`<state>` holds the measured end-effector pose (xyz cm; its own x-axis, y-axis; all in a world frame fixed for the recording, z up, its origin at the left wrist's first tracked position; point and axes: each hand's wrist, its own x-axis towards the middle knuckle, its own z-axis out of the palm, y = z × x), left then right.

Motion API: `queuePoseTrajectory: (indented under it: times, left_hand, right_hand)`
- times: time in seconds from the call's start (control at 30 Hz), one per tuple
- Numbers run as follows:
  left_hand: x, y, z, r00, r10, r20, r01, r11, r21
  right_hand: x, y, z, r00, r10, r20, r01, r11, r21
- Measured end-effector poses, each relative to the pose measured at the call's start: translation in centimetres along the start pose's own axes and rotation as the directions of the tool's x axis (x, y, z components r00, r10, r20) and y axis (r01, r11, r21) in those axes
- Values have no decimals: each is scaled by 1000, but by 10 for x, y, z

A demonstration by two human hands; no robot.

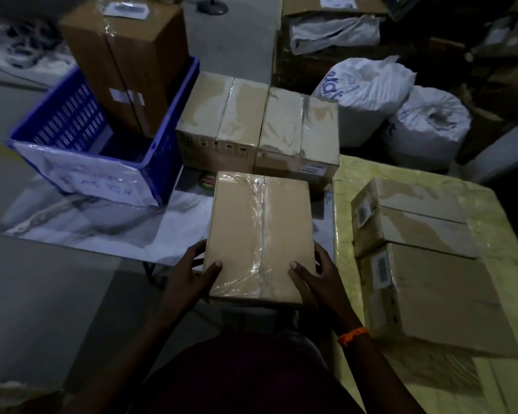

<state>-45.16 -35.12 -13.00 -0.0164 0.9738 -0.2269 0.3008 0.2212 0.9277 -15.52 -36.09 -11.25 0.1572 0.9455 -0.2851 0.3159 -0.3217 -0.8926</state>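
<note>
Dim storeroom, cartons and sacks around: centre frame, a taped cardboard box [259,234] is gripped by the left hand [192,271] and right hand [314,276], fingers [301,271] curled over its near corners.

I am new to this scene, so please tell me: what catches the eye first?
A taped cardboard box at centre, gripped by the left hand and right hand, stands out. Behind it, left, a blue crate holds a tall box; white sacks lie far right.

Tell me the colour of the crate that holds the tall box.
The crate is blue, seen best in the head view.
</note>
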Motion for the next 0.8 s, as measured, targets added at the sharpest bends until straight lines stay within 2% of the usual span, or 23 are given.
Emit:
queuePoseTrajectory:
  times: [0.23,0.43,0.6,0.8]
  left_hand:
    - [47,14,3,999,14,-35,-11,996,92]
    - [111,36,4,999,34,-1,-34,992,124]
    - [121,41,10,998,61,-19,-58,991,124]
    - [90,68,3,980,179,-84,-186,979,-87]
  right_hand:
    - [41,-14,-4,993,-41,-114,36,999,-39]
    - [107,-37,-2,998,21,-60,-22,1000,-11]
    - [108,-46,4,996,41,-73,-37,998,50]
    - [80,-66,-6,977,-106,-187,121,990,71]
